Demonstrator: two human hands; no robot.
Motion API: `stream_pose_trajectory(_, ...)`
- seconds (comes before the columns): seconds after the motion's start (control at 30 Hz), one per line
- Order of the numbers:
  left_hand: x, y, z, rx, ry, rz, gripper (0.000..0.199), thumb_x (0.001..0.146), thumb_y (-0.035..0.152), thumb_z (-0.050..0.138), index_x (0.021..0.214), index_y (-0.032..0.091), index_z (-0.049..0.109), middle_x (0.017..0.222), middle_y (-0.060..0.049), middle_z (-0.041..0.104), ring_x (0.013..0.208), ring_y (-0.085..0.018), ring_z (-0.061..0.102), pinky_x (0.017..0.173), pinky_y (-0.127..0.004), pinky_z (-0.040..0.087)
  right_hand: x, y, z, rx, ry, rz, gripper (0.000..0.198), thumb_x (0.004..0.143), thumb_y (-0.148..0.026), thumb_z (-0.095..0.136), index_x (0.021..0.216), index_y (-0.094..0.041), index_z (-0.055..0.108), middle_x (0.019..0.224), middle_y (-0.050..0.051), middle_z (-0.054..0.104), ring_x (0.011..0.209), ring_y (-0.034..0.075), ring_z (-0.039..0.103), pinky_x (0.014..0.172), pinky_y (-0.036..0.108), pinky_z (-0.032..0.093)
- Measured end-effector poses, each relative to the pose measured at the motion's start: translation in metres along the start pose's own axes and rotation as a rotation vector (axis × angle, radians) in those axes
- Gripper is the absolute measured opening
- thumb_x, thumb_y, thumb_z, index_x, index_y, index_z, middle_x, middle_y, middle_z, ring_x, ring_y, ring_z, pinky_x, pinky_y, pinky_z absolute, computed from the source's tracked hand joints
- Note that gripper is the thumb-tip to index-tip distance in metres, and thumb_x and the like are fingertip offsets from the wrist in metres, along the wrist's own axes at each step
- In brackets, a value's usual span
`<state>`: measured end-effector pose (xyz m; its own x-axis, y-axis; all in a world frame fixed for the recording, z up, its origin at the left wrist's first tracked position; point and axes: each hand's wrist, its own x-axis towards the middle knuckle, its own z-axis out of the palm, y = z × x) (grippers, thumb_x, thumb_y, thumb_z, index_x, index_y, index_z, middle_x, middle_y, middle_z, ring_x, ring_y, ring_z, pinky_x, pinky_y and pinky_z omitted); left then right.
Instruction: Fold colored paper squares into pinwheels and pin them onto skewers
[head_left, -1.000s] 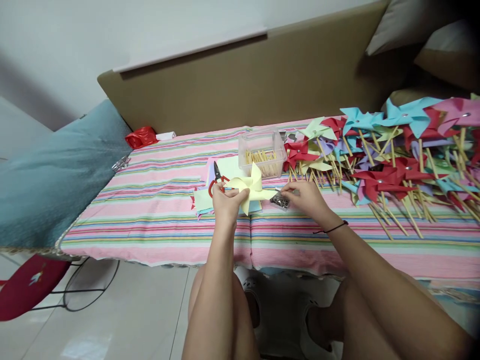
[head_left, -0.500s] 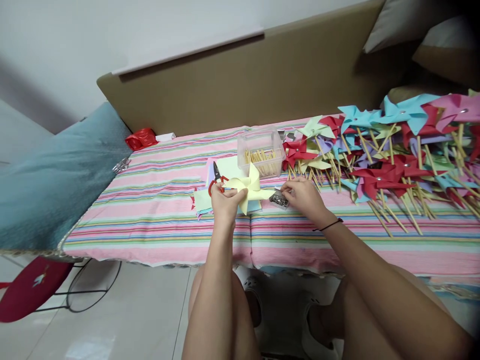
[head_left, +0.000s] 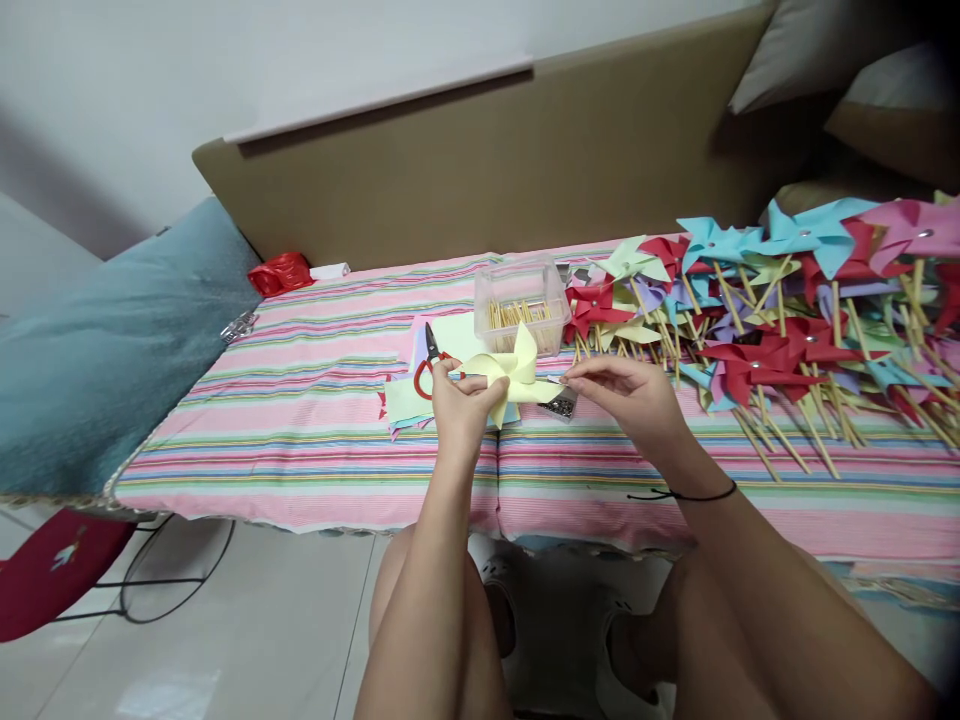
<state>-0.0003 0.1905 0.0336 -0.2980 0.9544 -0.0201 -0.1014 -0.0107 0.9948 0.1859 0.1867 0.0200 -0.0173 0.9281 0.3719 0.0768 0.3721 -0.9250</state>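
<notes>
A pale yellow paper pinwheel (head_left: 517, 372) is pinched at its middle between the thumb and fingers of my left hand (head_left: 466, 405). My right hand (head_left: 626, 395) has its thumb and forefinger pressed together by the pinwheel's right blade; whatever tiny thing they hold is too small to name. Just below those fingertips lies a small box of metal fasteners (head_left: 561, 403), partly covered by the blade. Red-handled scissors (head_left: 426, 372) rest on stacked coloured paper sheets (head_left: 406, 402) to the left of my left hand.
A clear plastic box (head_left: 553, 318) of short wooden sticks stands behind the pinwheel. Finished pinwheels (head_left: 761, 365) on sticks pile up at the right. The striped cloth (head_left: 300, 420) covers the seat; a red bag (head_left: 281, 273) and a blue cushion (head_left: 135, 350) are at the left.
My right hand has lifted from the fastener box, its fingertips still pinched. My left hand has carried the yellow pinwheel slightly right, over part of that box.
</notes>
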Motion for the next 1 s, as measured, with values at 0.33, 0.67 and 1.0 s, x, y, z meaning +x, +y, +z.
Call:
stream_pose_trajectory(0.33, -0.014, -0.001, 0.025, -0.041, -0.073, 0.04, 0.052, 0.057, 0.016, 0.07, 0.088, 0.025, 0.029, 0.052, 0.01, 0.059, 0.045, -0.01, 0.057, 0.051, -0.019, 0.042, -0.002, -0.005, 0.017, -0.106, 0.053, -0.101, 0.002, 0.074, -0.021, 0.072, 0.075, -0.023, 0.073, 0.078, 0.003, 0.071, 0.081, 0.02, 0.065, 0.074, 0.036, 0.052)
stream_pose_trajectory(0.67, -0.019, 0.005, 0.028, -0.134, -0.152, 0.066, 0.053, 0.057, 0.015, 0.07, 0.088, 0.026, 0.028, 0.055, 0.01, 0.057, 0.047, -0.009, 0.057, 0.051, -0.018, 0.043, 0.001, -0.002, 0.015, -0.101, 0.064, -0.17, 0.008, 0.072, -0.018, 0.074, 0.07, -0.026, 0.074, 0.075, 0.001, 0.073, 0.079, 0.02, 0.065, 0.079, 0.038, 0.051)
stream_pose_trajectory(1.0, -0.021, 0.008, 0.028, -0.127, -0.186, 0.074, 0.053, 0.058, 0.015, 0.069, 0.088, 0.026, 0.027, 0.056, 0.01, 0.058, 0.046, -0.009, 0.057, 0.049, -0.018, 0.043, -0.001, -0.004, 0.017, -0.087, 0.079, -0.157, 0.007, 0.072, -0.017, 0.072, 0.071, -0.024, 0.073, 0.076, 0.002, 0.072, 0.081, 0.02, 0.064, 0.079, 0.037, 0.05)
